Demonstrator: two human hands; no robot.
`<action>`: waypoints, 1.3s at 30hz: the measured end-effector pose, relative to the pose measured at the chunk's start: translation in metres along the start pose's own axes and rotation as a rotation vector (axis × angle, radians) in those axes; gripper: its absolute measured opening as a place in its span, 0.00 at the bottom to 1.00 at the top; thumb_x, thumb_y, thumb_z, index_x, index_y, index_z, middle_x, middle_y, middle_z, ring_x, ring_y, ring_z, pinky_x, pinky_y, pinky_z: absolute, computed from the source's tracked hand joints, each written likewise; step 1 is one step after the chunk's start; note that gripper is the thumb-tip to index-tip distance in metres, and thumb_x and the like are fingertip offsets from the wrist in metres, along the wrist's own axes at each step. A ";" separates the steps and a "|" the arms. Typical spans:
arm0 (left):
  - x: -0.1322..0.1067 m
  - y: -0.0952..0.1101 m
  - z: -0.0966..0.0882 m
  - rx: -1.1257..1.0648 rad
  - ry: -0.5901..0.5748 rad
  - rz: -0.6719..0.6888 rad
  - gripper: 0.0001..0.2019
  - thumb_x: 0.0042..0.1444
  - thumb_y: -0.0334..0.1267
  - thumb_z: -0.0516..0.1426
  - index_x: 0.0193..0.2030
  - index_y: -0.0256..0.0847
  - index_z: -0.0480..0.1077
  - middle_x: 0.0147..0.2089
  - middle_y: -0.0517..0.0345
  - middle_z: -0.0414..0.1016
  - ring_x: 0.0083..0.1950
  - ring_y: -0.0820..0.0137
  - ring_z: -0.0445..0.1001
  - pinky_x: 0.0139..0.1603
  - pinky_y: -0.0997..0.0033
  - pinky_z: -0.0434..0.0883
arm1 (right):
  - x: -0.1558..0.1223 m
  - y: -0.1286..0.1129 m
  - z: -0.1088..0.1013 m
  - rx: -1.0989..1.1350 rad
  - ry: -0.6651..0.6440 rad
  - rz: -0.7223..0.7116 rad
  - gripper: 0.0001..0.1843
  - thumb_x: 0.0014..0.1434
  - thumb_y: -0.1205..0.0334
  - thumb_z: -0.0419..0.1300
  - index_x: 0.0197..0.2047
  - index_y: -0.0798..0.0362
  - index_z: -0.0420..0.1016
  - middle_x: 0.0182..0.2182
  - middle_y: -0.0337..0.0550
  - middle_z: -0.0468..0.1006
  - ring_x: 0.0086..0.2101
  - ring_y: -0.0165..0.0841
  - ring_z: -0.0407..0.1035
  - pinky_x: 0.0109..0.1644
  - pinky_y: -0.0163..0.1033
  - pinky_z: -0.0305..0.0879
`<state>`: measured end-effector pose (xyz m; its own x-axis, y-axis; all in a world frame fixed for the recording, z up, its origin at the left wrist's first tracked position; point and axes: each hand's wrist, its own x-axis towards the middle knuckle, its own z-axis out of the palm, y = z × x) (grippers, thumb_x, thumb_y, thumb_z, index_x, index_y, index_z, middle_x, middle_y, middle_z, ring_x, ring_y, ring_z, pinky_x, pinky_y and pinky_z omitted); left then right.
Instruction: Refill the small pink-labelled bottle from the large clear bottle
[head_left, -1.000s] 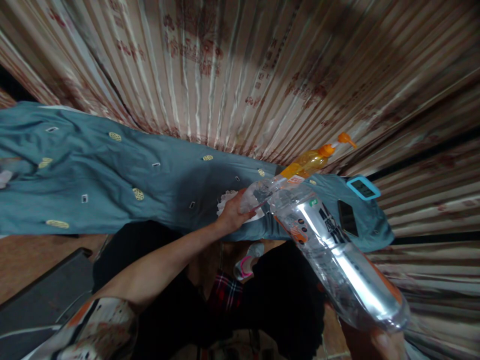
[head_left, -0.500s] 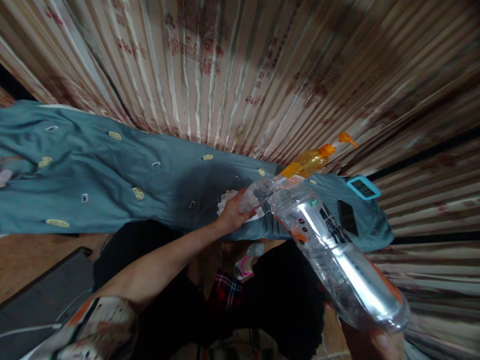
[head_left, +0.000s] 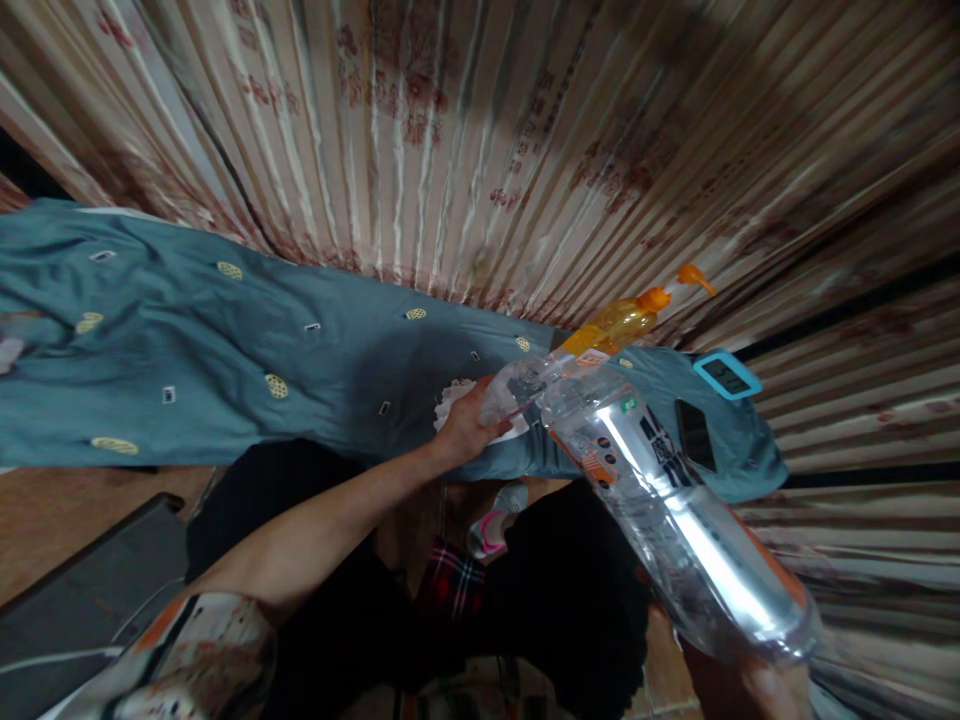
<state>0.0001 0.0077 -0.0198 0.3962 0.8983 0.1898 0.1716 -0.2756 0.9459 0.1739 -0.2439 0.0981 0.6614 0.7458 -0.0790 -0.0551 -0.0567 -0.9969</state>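
My left hand [head_left: 466,428] is closed around a clear plastic vessel [head_left: 510,392], held over the teal cloth. What kind of vessel it is, I cannot make out. A large clear plastic bottle [head_left: 675,520] with a silver and orange label slants across the right side, its upper end close beside that vessel; whether they touch is unclear. At the bottle's lower end is my right hand [head_left: 761,685], dark and partly cut off, gripping the base. Beneath my left hand lies a white scallop-edged piece [head_left: 450,402]. Just behind stands a yellow pump bottle [head_left: 619,325] with an orange pump.
Teal patterned cloth [head_left: 337,350] covers the long narrow surface. On its right end are a dark phone [head_left: 695,435] and a blue-framed digital clock [head_left: 727,375]. A pleated curtain [head_left: 450,150] hangs behind. At lower left is a grey flat object [head_left: 90,590] with a white cable.
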 end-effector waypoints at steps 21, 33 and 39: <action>0.000 -0.001 -0.001 -0.008 -0.006 0.023 0.32 0.51 0.38 0.67 0.62 0.43 0.64 0.53 0.54 0.80 0.53 0.58 0.79 0.56 0.58 0.76 | -0.005 -0.008 0.009 0.018 -0.059 -0.042 0.46 0.52 0.43 0.71 0.69 0.42 0.61 0.67 0.44 0.63 0.46 0.36 0.73 0.40 0.36 0.76; 0.000 -0.001 0.000 -0.022 -0.015 -0.001 0.33 0.50 0.38 0.68 0.62 0.42 0.63 0.53 0.53 0.80 0.53 0.57 0.79 0.56 0.56 0.76 | -0.008 -0.014 0.020 0.012 0.086 0.028 0.55 0.38 0.39 0.77 0.67 0.40 0.65 0.66 0.46 0.65 0.44 0.38 0.73 0.38 0.35 0.76; 0.000 -0.002 0.000 -0.017 -0.009 0.019 0.32 0.51 0.38 0.67 0.62 0.43 0.63 0.53 0.54 0.80 0.53 0.58 0.79 0.56 0.56 0.76 | -0.009 -0.012 0.020 -0.011 0.061 0.013 0.57 0.38 0.38 0.76 0.69 0.42 0.62 0.67 0.48 0.64 0.44 0.40 0.73 0.37 0.38 0.76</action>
<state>-0.0002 0.0085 -0.0217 0.4074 0.8897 0.2058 0.1482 -0.2868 0.9465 0.1541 -0.2365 0.1112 0.7051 0.7031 -0.0920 -0.0561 -0.0740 -0.9957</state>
